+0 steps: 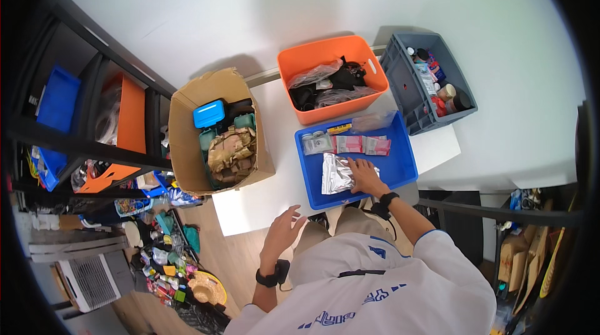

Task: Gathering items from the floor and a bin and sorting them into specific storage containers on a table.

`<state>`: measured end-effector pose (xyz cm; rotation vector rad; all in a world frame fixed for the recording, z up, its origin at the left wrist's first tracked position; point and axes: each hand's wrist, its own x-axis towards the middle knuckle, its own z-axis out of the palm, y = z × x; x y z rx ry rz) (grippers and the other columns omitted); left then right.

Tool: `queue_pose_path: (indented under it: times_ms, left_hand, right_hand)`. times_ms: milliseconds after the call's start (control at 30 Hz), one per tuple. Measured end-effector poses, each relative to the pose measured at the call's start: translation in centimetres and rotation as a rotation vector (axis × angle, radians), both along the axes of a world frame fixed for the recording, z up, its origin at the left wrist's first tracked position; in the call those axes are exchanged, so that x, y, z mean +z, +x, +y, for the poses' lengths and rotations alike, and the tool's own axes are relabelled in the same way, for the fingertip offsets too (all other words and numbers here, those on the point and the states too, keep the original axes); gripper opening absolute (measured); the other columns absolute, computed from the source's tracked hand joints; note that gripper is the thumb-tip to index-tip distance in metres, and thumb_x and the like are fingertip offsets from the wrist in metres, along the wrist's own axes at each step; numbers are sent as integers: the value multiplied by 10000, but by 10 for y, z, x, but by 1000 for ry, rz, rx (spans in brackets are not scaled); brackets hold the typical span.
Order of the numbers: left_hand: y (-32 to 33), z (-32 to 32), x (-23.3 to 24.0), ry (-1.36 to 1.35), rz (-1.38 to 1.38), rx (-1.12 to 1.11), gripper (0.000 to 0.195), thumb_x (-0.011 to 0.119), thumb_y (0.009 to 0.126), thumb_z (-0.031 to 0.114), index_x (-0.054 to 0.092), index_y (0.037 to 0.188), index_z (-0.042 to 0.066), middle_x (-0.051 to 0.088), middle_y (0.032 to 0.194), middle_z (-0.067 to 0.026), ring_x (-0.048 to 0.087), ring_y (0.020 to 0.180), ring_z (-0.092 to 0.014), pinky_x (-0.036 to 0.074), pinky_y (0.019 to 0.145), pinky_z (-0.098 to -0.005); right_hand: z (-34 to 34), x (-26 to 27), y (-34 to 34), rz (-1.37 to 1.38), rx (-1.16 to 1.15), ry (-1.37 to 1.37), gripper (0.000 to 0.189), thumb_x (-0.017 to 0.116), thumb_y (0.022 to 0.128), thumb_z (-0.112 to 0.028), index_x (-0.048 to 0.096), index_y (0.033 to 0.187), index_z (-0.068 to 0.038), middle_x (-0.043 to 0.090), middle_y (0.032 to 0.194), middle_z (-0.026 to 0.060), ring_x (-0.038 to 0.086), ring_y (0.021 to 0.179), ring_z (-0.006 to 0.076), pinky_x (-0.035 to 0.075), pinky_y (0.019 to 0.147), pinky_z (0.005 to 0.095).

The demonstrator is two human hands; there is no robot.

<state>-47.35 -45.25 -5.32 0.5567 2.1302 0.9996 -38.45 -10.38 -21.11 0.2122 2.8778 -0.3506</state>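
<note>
My right hand (pixel 367 176) rests on a crinkled silver foil pouch (pixel 333 174) that lies in the near part of a shallow blue plastic tray (pixel 405 166). Its fingers are spread over the pouch, and whether they grip it is hard to make out. Behind the pouch, pink-and-white packets (pixel 358 144) lie in a row beside a clear packet (pixel 317 144). A yellow tube-like item (pixel 339 128) and a clear plastic bag (pixel 373 121) are along the tray's far side. Holding nothing, my left hand (pixel 284 232) hovers off the table's front edge, fingers apart.
On the white table (pixel 253 211), a cardboard box (pixel 187 147) with a blue-lidded case (pixel 209 114) stands left. Behind the tray is an orange bin (pixel 337 112) of bagged items; a grey crate (pixel 408 86) of jars is right. Black shelving (pixel 93 147) flanks the left side.
</note>
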Motion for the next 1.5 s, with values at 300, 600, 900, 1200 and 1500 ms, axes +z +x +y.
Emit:
queue_pose_path:
  times_ms: [300, 600, 900, 1200, 1500]
  left_hand:
    - [4, 83, -1, 54, -85, -11, 465, 668, 1022, 268, 562, 1399, 17, 737, 1137, -183, 719, 1038, -284, 566, 896, -373]
    - [-2, 181, 20, 566, -598, -36, 1008, 856, 875, 333, 226, 1631, 112, 498, 1513, -172, 480, 1419, -302, 370, 1205, -471]
    - [36, 229, 68, 591, -868, -23, 1216, 1028, 603, 113, 304, 1578, 54, 539, 1469, -73, 528, 1336, -182, 490, 1097, -391]
    - [57, 242, 81, 480, -479, 102, 567, 942, 732, 85, 674, 1221, -17, 747, 1149, -94, 691, 1028, -147, 569, 924, -324]
    - [41, 209, 99, 206, -119, -41, 546, 943, 759, 203, 703, 1198, -16, 784, 1078, -135, 740, 925, -182, 587, 824, -324]
  right_hand:
    - [42, 125, -1, 170, -202, -654, 1187, 957, 595, -300, 330, 1570, -46, 541, 1357, 202, 555, 1226, 363, 466, 1053, 408]
    - [80, 250, 26, -36, -178, -1448, 1081, 955, 609, -267, 435, 1524, -20, 606, 1334, 119, 567, 1203, 227, 430, 1055, 339]
    - [127, 218, 64, 157, -235, -1828, 1158, 973, 634, -414, 381, 1544, -8, 533, 1457, 114, 501, 1320, 223, 401, 1124, 361]
    - [132, 231, 71, 162, -236, -1757, 1304, 927, 637, -649, 325, 1577, 23, 433, 1563, 141, 394, 1440, 235, 341, 1199, 396]
    - [162, 256, 90, 447, -382, -1677, 887, 823, 878, -473, 428, 1533, -25, 463, 1564, 156, 529, 1370, 269, 470, 1116, 458]
